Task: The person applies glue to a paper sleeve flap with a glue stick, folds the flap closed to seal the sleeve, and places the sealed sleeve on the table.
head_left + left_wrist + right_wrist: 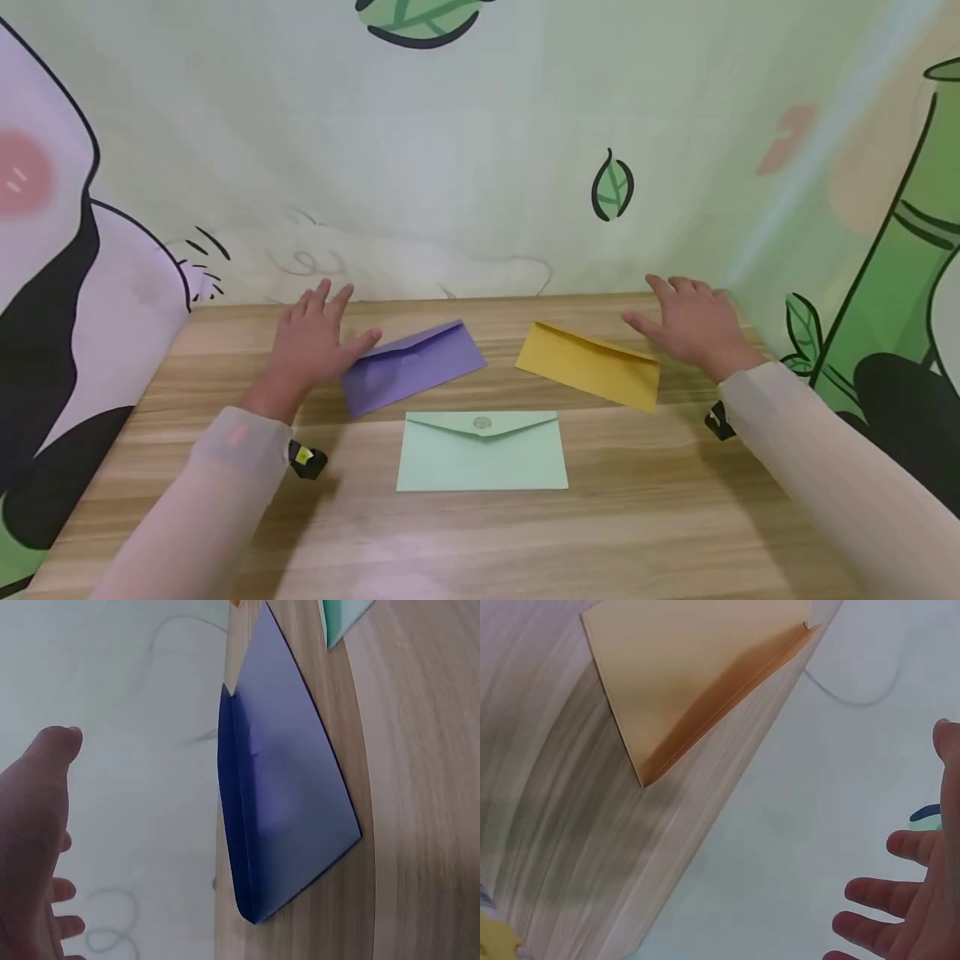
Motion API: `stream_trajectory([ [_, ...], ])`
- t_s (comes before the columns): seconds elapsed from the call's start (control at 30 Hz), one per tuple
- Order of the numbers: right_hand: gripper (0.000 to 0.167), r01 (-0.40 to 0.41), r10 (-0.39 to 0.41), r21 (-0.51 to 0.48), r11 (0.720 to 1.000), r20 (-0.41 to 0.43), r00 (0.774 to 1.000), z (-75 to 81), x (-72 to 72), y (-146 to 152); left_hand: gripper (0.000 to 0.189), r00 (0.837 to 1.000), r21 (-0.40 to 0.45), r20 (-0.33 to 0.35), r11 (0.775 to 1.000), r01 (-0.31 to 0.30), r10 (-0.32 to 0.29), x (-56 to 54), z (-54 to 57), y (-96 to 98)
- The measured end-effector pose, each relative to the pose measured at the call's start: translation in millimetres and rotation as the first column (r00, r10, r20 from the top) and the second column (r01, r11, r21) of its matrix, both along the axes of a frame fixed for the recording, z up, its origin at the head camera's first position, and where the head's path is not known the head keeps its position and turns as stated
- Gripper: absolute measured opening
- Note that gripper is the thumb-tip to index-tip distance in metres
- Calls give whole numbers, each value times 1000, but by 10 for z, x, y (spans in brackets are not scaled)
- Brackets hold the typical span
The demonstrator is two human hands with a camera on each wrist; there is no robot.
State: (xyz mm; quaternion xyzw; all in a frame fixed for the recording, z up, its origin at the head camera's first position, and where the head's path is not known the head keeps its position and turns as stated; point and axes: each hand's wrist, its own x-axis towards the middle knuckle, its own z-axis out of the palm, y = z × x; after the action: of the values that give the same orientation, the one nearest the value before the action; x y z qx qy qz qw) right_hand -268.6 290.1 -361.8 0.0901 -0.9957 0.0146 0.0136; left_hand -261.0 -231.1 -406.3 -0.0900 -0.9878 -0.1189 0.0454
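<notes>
- A pale mint-green rectangular paper envelope lies flat on the table, nearest the person and midway between the arms, its pointed flap down under a small round seal.
- Beyond it, angled to the left, lies a purple rectangular paper envelope, its long flap lifted along the far edge.
- A yellow rectangular paper envelope mirrors it on the right, its far-side flap likewise raised.
- The fan layout seems meant to keep the three separate and within reach; the raised flaps are probably just springy creases.
- The left hand is held palm down by the purple envelope's outer end, fingers spread; its grip is wide and has hold of nothing, the thumb apart from the paper.
- The right hand is held just beside the yellow envelope, fingers and thumb extended, its grip bare too.
- Both forearms, in pale sleeves, reach forward over the wood-grain table towards the printed cloth backdrop.
</notes>
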Motion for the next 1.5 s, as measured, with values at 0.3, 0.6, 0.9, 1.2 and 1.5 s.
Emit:
stream_trajectory([
  [0.3, 81, -84, 80, -76, 994, -55, 995, 30, 174, 146, 87, 990, 204, -23, 969, 137, -136, 40, -21, 139],
  [0.6, 57, -5, 1, -110, 994, -30, 1000, 88, 411, 359, 74, 972, 305, -122, 925, 227, -198, 220, 48, 324],
  [0.9, 82, 146, -129, -130, 981, 130, 983, 73, 669, 616, 70, 965, 283, -134, 924, 257, -228, 324, 75, 512],
  [1.2, 83, 161, -144, -148, 976, 119, 982, -101, 849, 784, 69, 951, 311, -80, 899, 308, -298, 319, 44, 558],
  [1.5, 92, 255, -221, -159, 954, 204, 954, -291, 988, 843, 69, 949, 299, -29, 903, 308, -314, 368, 20, 585],
])
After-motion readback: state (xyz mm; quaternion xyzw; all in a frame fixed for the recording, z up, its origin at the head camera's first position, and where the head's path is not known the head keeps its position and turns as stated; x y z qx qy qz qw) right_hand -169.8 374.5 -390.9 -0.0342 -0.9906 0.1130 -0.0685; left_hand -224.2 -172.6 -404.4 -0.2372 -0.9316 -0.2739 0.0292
